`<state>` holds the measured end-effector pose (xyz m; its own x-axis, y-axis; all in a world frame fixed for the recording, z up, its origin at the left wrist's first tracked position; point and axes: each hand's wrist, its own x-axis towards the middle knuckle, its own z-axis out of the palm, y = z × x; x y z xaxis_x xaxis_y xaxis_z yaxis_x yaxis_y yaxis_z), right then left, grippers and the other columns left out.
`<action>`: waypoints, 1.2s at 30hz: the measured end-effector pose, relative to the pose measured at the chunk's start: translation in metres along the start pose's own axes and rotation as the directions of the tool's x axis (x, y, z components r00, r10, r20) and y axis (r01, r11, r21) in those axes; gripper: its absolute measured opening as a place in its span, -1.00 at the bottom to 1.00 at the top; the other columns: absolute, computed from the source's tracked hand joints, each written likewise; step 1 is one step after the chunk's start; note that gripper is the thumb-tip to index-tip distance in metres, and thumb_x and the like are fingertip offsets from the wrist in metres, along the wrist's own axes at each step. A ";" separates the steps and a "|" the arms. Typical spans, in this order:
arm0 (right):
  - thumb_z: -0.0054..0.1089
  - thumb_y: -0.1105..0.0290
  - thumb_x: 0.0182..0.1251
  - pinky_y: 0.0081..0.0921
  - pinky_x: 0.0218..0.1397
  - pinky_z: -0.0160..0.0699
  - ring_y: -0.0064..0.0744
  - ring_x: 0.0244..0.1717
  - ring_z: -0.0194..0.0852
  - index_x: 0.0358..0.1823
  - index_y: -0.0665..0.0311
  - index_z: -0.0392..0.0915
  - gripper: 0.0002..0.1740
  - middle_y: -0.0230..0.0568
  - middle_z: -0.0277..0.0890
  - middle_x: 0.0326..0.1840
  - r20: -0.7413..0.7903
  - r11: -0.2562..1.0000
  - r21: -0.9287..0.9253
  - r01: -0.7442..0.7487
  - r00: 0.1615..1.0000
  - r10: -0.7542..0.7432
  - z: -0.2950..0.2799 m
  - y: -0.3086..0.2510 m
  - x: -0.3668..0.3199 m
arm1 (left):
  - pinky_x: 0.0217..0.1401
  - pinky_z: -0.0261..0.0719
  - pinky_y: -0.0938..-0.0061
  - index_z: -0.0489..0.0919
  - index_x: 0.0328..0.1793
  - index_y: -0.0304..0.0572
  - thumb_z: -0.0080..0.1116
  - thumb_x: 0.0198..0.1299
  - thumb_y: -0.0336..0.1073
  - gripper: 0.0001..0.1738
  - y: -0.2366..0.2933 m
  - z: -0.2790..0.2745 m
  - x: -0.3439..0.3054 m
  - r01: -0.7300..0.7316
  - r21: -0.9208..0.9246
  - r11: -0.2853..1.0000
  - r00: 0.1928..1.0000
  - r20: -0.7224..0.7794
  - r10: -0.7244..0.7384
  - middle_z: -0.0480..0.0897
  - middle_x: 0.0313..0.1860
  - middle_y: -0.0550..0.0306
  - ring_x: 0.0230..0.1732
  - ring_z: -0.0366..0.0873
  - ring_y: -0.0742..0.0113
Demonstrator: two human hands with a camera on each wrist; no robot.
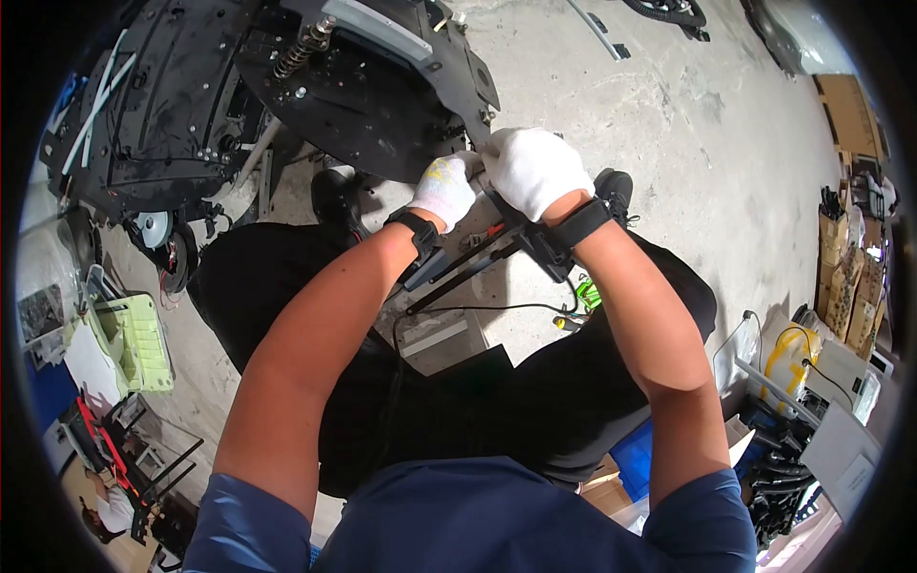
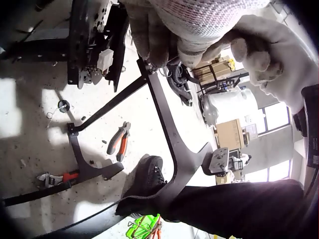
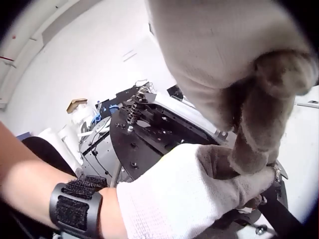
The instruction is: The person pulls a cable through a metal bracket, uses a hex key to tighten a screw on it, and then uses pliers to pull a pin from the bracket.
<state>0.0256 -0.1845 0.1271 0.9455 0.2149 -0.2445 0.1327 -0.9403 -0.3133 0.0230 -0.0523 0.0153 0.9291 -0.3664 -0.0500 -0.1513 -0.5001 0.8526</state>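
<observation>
A gloved left hand (image 1: 446,191) pinches the end of a frame (image 2: 164,114) beside a dark panel (image 1: 373,115), with the right hand (image 1: 535,172) close against it, its hold impossible to tell; keeping the frame steady would likely help alignment.

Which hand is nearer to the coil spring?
Left. The coil spring lies beyond and left of both hands; the left hand is closer, with the right hand farther right.
</observation>
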 end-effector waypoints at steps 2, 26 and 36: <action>0.12 0.22 0.04 -0.25 -0.27 0.53 -0.03 -0.34 0.57 -0.42 0.21 0.62 -0.77 -0.02 0.57 -0.43 0.006 0.994 -0.025 0.103 0.995 -0.103 -0.005 0.004 -0.002 | -0.12 0.52 0.28 0.59 -0.23 -0.27 0.19 0.04 -0.26 -0.76 -0.011 0.005 0.001 0.012 -0.043 0.999 0.999 0.035 -0.010 0.62 -0.30 -0.12 -0.21 0.56 -0.06; -0.01 0.28 0.14 -0.24 -0.27 0.52 -0.03 -0.36 0.56 -0.39 0.23 0.59 -0.77 -0.01 0.55 -0.47 0.078 0.945 -0.256 0.204 0.979 -0.190 -0.001 0.008 -0.006 | -0.12 0.51 0.33 0.62 -0.20 -0.22 0.22 0.02 -0.24 -0.74 -0.011 0.005 0.003 0.109 -0.115 0.987 0.989 0.115 -0.096 0.63 -0.26 -0.09 -0.22 0.57 -0.01; -0.12 -0.03 0.29 -0.29 -0.31 0.51 -0.05 -0.51 0.54 -0.53 0.25 0.61 -0.47 -0.05 0.50 -0.66 0.064 0.987 -0.002 -0.158 0.985 0.158 -0.020 0.001 -0.004 | -0.16 0.51 0.34 0.64 -0.21 -0.19 0.22 0.03 -0.11 -0.68 0.009 -0.003 0.005 0.177 -0.088 0.980 0.983 0.069 -0.171 0.63 -0.27 -0.09 -0.25 0.58 0.00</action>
<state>0.0274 -0.1916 0.1462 0.9337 0.0801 -0.3491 -0.0177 -0.9631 -0.2685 0.0271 -0.0560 0.0239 0.9156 -0.3288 -0.2314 0.0459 -0.4862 0.8727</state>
